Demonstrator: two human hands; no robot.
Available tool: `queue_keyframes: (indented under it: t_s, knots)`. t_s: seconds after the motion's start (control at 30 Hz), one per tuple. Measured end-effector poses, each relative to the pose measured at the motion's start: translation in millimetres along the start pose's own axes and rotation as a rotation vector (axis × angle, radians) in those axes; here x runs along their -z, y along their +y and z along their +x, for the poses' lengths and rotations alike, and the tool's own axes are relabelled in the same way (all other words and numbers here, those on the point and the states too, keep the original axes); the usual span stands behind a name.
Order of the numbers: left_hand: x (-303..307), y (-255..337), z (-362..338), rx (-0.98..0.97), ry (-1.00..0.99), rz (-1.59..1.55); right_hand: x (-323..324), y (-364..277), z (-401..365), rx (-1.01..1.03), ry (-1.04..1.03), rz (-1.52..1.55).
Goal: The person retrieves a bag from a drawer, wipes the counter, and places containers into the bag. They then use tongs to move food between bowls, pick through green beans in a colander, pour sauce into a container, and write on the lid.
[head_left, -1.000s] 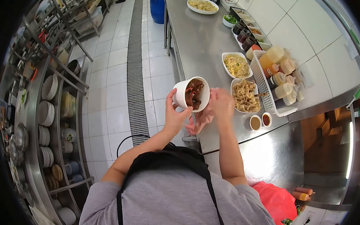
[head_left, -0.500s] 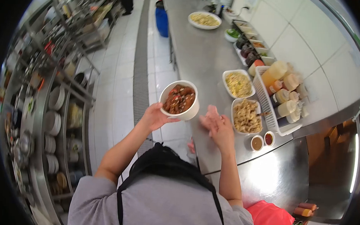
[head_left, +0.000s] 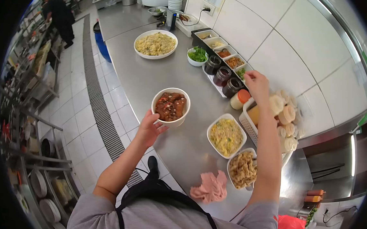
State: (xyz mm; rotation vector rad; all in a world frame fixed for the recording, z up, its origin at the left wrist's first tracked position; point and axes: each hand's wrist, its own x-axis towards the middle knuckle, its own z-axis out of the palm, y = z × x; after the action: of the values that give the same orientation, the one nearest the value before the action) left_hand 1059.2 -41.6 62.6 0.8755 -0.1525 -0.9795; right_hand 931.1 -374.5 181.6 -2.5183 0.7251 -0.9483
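Observation:
My left hand (head_left: 149, 129) grips the rim and side of a white paper bowl (head_left: 177, 121), held over the counter's edge. Inside lie glossy brown sauced pieces (head_left: 170, 107) with red bits and pale crumbs on top. My right hand (head_left: 256, 87) reaches to the condiment rack, its fingers pinched together at the compartment of chopped greens (head_left: 241, 73); whatever is between the fingertips is too small to make out. A crumpled pink cloth (head_left: 210, 187) lies on the counter near my body. Under my right forearm is a white basket (head_left: 247, 124) of squeeze bottles (head_left: 287, 115).
On the steel counter (head_left: 152, 76) stand an oval dish of fried rice (head_left: 156, 44), a smaller rice tray (head_left: 226, 137), a tray of browned pieces (head_left: 242, 169), a bowl of greens (head_left: 197, 55) and dark jars (head_left: 222, 76). Another person (head_left: 60, 17) stands far left.
My right hand has left the pink cloth and moved forward to the condiment rack. The left hand still holds the bowl, now over the counter's edge. My view has turned right.

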Motion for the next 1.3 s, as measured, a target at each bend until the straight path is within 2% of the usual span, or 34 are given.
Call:
queue_keyframes:
  t_s: [0.07, 0.13, 0.17, 0.23, 0.3, 0.33, 0.37, 0.43, 0.47, 0.7, 0.87, 0.97, 1.17, 1.3]
  knots:
    - [-3, 10, 36, 0.021, 0.016, 0.035, -42, -6, 36, -0.039, -0.063, -0.140]
    - [-3, 15, 70, 0.060, 0.047, 0.076, -85, -17, 64, -0.208, -0.151, -0.104]
    - [-3, 15, 85, 0.073, 0.034, 0.066, -117, 0, 75, -0.292, -0.163, -0.015]
    - [-3, 16, 113, 0.133, 0.044, 0.029, -162, 17, 87, -0.333, -0.206, -0.124]
    - [-4, 16, 136, 0.146, 0.018, -0.008, -184, 23, 95, -0.607, -0.128, 0.212]
    - [-6, 17, 146, 0.153, 0.024, 0.016, -189, 20, 95, -0.685, 0.052, 0.410]
    - [-8, 16, 154, 0.163, 0.033, 0.040, -189, 20, 95, -0.684, 0.052, 0.396]
    - [-16, 19, 168, 0.162, 0.021, 0.032, -188, 20, 89, -0.694, 0.182, 0.521]
    - [-19, 16, 176, 0.147, 0.024, 0.053, -189, 22, 83, -0.661, 0.164, 0.565]
    - [-35, 11, 208, 0.143, 0.019, 0.093, -181, 5, 63, -0.631, 0.432, 0.438]
    - [-40, 5, 218, 0.130, 0.017, 0.063, -178, -2, 59, -0.601, 0.518, 0.423]
    - [-41, -2, 227, 0.108, 0.006, 0.046, -181, -1, 56, -0.651, 0.538, 0.473]
    - [-48, 1, 232, 0.114, 0.011, 0.069, -178, -2, 54, -0.828, 0.723, 0.786]
    - [-51, 5, 230, 0.118, 0.023, 0.091, -164, -8, 56, -0.866, 0.740, 0.751]
